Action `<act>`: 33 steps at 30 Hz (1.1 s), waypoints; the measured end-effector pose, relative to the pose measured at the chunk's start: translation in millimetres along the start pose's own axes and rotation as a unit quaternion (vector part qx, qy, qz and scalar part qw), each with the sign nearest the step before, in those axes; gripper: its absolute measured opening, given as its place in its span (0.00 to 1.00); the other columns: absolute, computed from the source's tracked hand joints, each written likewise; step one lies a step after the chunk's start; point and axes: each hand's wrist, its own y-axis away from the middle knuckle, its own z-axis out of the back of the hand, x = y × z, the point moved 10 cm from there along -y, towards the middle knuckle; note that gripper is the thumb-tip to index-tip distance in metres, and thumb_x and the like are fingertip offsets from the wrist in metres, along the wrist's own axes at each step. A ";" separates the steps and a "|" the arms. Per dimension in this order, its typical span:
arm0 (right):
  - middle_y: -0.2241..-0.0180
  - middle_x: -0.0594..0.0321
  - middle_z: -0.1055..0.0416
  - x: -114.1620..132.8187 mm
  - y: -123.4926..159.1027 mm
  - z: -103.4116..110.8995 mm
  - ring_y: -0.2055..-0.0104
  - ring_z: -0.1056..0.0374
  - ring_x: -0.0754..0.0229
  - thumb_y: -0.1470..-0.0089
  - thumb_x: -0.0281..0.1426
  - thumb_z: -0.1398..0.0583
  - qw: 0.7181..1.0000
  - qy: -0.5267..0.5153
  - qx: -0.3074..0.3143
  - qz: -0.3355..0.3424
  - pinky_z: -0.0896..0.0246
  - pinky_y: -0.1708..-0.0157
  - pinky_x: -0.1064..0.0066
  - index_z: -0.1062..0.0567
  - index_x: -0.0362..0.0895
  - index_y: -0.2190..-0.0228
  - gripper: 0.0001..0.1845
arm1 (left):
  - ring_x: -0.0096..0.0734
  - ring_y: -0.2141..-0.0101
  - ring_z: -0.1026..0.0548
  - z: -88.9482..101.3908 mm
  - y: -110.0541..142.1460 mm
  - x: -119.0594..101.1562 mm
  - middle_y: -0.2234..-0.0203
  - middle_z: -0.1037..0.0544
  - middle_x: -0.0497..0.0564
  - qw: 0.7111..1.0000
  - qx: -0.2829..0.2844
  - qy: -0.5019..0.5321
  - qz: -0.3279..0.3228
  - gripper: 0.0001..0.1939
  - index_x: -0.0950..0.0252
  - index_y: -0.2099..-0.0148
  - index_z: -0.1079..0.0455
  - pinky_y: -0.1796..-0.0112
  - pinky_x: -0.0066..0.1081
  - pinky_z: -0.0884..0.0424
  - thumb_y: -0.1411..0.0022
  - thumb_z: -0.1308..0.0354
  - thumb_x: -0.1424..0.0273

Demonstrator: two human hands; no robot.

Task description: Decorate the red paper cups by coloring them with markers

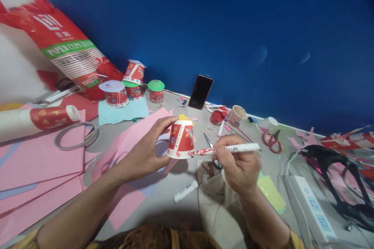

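Note:
My left hand (144, 148) grips a red-and-white paper cup (181, 140) upside down, with the thumb near its rim and fingers at its base. Pink flower marks show along the white rim band. A yellow paper piece (184, 117) peeks out behind the cup's top. In my right hand (238, 163) is a white acrylic marker (242, 148), held like a pen. Its tip meets or nearly meets the lower right rim of the cup; I cannot tell which. Below the cup lies a white glue stick (186, 191). Scissors (208, 140) lie partly hidden behind my right hand.
Decorated cups (116, 95) stand at the back left by a paper-cup bag (76, 46). A phone (201, 91) leans on the blue wall. Pink paper sheets (37, 163) and a tape roll (77, 136) lie left. Red-handled scissors (271, 142) and a power strip (314, 206) are right.

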 end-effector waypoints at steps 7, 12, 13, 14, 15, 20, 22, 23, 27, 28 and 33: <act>0.74 0.67 0.19 -8.8 3.2 6.2 0.81 0.28 0.64 0.27 0.29 0.38 0.997 -0.067 -0.036 -0.002 0.33 0.80 0.74 0.19 0.47 0.55 0.07 | 0.59 0.25 0.32 -1.0 -1.3 12.4 0.24 0.34 0.58 0.994 0.007 0.105 0.029 0.42 0.49 0.25 0.39 0.28 0.54 0.30 0.37 0.28 0.70; 0.68 0.63 0.16 11.5 1.6 -9.1 0.71 0.20 0.58 0.30 0.29 0.34 0.996 0.002 0.010 0.092 0.22 0.68 0.67 0.21 0.48 0.53 0.05 | 0.63 0.25 0.32 -6.5 -1.4 25.8 0.22 0.36 0.62 0.972 0.001 0.226 0.070 0.45 0.51 0.25 0.40 0.30 0.54 0.28 0.38 0.23 0.63; 0.67 0.62 0.16 15.9 2.4 -14.9 0.70 0.20 0.58 0.30 0.29 0.33 0.993 0.007 0.023 0.118 0.23 0.68 0.67 0.22 0.48 0.52 0.06 | 0.64 0.26 0.31 -8.4 -1.4 27.2 0.23 0.34 0.63 0.966 0.001 0.245 0.076 0.46 0.51 0.25 0.40 0.31 0.54 0.26 0.38 0.22 0.61; 0.66 0.62 0.17 19.3 3.8 -20.7 0.69 0.21 0.58 0.30 0.29 0.33 0.989 0.008 0.034 0.143 0.23 0.68 0.67 0.23 0.48 0.51 0.07 | 0.65 0.26 0.31 -10.1 -1.6 28.1 0.23 0.33 0.63 0.962 0.000 0.261 0.081 0.46 0.52 0.26 0.40 0.31 0.54 0.26 0.39 0.21 0.59; 0.66 0.61 0.17 21.1 5.3 -26.1 0.69 0.21 0.57 0.29 0.29 0.33 0.986 0.011 0.041 0.162 0.24 0.68 0.66 0.23 0.48 0.51 0.08 | 0.67 0.26 0.31 -11.6 -1.7 28.9 0.24 0.31 0.64 0.958 -0.001 0.272 0.085 0.46 0.53 0.26 0.39 0.32 0.54 0.26 0.39 0.21 0.58; 0.68 0.63 0.19 20.2 13.7 -38.6 0.69 0.23 0.56 0.30 0.23 0.37 0.974 0.037 0.026 0.222 0.26 0.67 0.65 0.25 0.49 0.50 0.11 | 0.70 0.26 0.32 -16.6 -2.2 35.8 0.25 0.32 0.66 0.957 0.006 0.272 0.105 0.49 0.54 0.26 0.39 0.30 0.56 0.29 0.42 0.19 0.58; 0.68 0.63 0.19 18.7 16.1 -38.5 0.69 0.24 0.56 0.31 0.22 0.37 0.972 0.053 0.015 0.229 0.27 0.67 0.66 0.26 0.49 0.50 0.13 | 0.68 0.23 0.39 -14.2 -2.5 34.9 0.21 0.37 0.64 0.961 0.010 0.257 0.098 0.53 0.51 0.24 0.42 0.27 0.57 0.34 0.43 0.19 0.57; 0.67 0.63 0.19 18.2 17.1 -38.2 0.69 0.24 0.56 0.32 0.21 0.37 0.971 0.062 0.011 0.229 0.27 0.68 0.66 0.26 0.49 0.50 0.14 | 0.66 0.21 0.43 -11.5 -2.7 32.2 0.19 0.41 0.62 0.964 0.010 0.248 0.091 0.55 0.50 0.23 0.44 0.25 0.57 0.37 0.44 0.19 0.57; 0.67 0.64 0.20 20.0 19.5 -34.7 0.69 0.25 0.56 0.34 0.20 0.37 0.970 0.071 -0.009 0.230 0.30 0.68 0.66 0.26 0.50 0.49 0.16 | 0.64 0.19 0.47 -2.3 -4.1 8.2 0.17 0.46 0.57 0.982 0.023 0.171 0.076 0.57 0.46 0.21 0.45 0.24 0.58 0.39 0.44 0.19 0.55; 0.67 0.64 0.20 22.0 19.8 -33.7 0.69 0.26 0.56 0.34 0.20 0.37 0.969 0.070 -0.013 0.235 0.30 0.69 0.65 0.26 0.50 0.49 0.16 | 0.65 0.20 0.44 -1.1 -4.7 0.8 0.18 0.44 0.58 0.987 0.027 0.141 0.078 0.56 0.47 0.21 0.45 0.25 0.59 0.37 0.44 0.19 0.56; 0.66 0.61 0.18 32.4 15.1 -23.5 0.68 0.24 0.55 0.31 0.24 0.37 0.971 0.027 0.007 0.236 0.27 0.67 0.64 0.24 0.48 0.47 0.13 | 0.60 0.28 0.29 4.9 -9.2 -30.1 0.26 0.32 0.58 0.997 0.007 0.045 0.059 0.41 0.49 0.26 0.37 0.31 0.57 0.27 0.38 0.27 0.61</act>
